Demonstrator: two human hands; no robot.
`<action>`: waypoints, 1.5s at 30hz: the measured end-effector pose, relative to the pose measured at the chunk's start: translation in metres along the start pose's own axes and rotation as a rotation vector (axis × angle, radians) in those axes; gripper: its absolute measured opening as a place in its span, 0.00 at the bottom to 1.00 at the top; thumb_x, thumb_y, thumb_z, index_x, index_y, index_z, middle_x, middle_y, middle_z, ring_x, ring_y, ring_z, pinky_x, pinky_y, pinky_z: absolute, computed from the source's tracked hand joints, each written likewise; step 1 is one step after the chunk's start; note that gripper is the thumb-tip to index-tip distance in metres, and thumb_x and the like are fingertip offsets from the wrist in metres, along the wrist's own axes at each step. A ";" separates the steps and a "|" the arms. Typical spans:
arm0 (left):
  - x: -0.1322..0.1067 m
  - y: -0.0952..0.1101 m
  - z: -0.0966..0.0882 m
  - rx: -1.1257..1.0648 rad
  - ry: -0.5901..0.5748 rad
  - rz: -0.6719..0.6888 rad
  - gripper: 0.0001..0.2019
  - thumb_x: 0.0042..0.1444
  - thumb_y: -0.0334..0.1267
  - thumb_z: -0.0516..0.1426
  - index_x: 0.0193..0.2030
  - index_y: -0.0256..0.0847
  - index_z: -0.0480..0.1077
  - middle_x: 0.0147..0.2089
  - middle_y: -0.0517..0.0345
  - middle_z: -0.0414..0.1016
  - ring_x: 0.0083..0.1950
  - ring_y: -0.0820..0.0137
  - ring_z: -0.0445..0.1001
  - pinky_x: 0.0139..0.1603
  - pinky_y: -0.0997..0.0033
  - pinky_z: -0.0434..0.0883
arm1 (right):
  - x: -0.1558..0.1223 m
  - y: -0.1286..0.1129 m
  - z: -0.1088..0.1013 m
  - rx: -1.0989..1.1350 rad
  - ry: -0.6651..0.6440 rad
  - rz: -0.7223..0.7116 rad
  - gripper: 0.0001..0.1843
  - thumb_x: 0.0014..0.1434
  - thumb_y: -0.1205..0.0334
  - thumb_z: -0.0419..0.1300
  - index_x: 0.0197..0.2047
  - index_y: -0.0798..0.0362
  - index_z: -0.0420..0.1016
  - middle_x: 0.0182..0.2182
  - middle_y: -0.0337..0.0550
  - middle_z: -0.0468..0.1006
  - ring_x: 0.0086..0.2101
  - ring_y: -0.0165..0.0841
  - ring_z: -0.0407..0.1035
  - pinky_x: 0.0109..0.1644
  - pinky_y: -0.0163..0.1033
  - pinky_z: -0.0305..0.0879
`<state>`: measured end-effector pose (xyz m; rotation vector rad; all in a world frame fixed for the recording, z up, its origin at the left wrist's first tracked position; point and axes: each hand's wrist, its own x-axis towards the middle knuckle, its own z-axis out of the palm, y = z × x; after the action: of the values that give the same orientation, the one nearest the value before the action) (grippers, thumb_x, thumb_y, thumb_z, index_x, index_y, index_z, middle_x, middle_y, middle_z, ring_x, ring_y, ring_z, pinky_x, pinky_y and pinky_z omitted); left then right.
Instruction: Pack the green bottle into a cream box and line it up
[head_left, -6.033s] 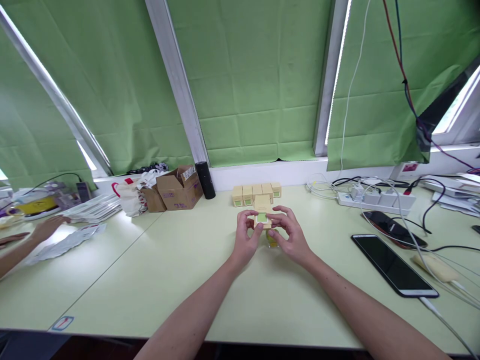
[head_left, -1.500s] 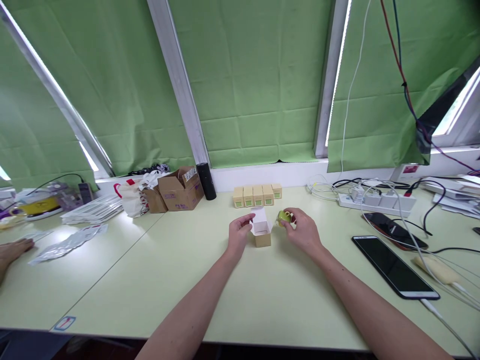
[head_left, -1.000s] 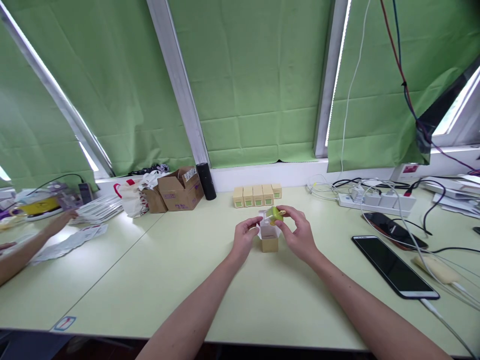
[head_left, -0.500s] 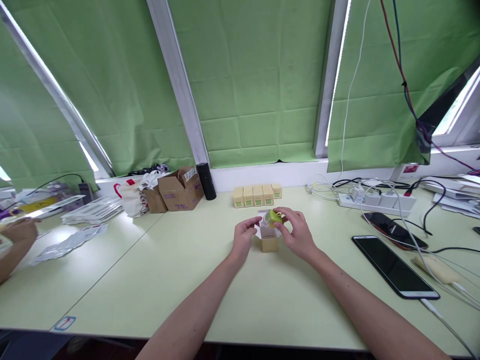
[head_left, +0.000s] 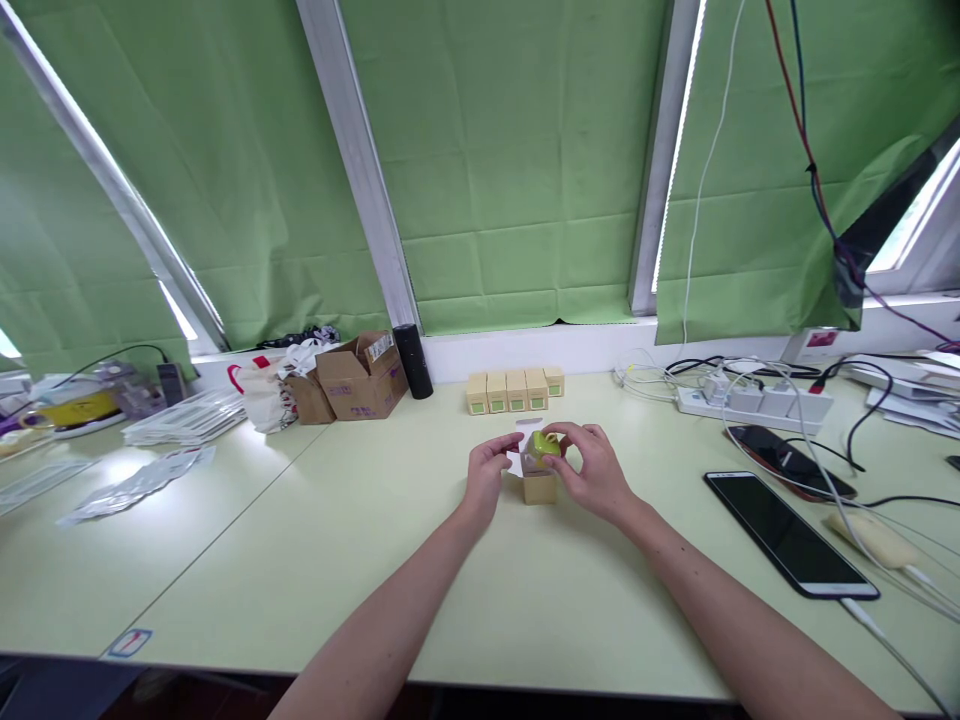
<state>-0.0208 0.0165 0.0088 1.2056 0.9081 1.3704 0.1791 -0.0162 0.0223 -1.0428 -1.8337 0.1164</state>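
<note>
Before green blinds [head_left: 502, 190], above the pale table [head_left: 330, 530], hands [head_left: 485, 478] [head_left: 598, 474] pinch box [head_left: 540, 489] and green item [head_left: 541, 446].

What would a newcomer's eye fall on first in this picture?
Probably the green blinds across the upper half. Below, near the middle of the table, the right hand holds a yellow-green object at the mouth of an open carton, the left hand beside it. A large phone lies on the right.

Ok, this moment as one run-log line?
left hand: at white flap of open cardboard box | right hand: holding looped green object at its opening | beyond: five small boxes
</note>
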 end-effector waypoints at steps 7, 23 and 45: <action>0.000 0.000 0.000 -0.003 0.005 -0.007 0.26 0.36 0.31 0.56 0.43 0.37 0.86 0.42 0.49 0.84 0.52 0.58 0.75 0.55 0.62 0.69 | -0.001 -0.001 0.001 0.027 -0.054 0.025 0.11 0.64 0.60 0.64 0.50 0.46 0.73 0.47 0.41 0.86 0.35 0.37 0.78 0.55 0.51 0.60; -0.006 0.009 0.004 0.014 0.014 0.004 0.25 0.36 0.31 0.56 0.42 0.37 0.86 0.40 0.50 0.82 0.49 0.60 0.75 0.54 0.62 0.70 | -0.004 -0.004 0.005 0.020 -0.156 0.011 0.03 0.67 0.61 0.60 0.44 0.46 0.73 0.43 0.43 0.83 0.41 0.40 0.70 0.49 0.48 0.64; -0.007 0.008 0.005 -0.014 -0.004 0.006 0.24 0.37 0.31 0.57 0.42 0.37 0.86 0.40 0.50 0.83 0.49 0.59 0.75 0.55 0.61 0.70 | -0.003 -0.002 0.016 0.177 -0.068 0.171 0.07 0.63 0.63 0.62 0.33 0.47 0.80 0.38 0.43 0.72 0.37 0.36 0.71 0.43 0.45 0.72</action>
<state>-0.0181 0.0081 0.0166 1.2009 0.8913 1.3769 0.1658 -0.0138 0.0127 -1.0791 -1.7573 0.4139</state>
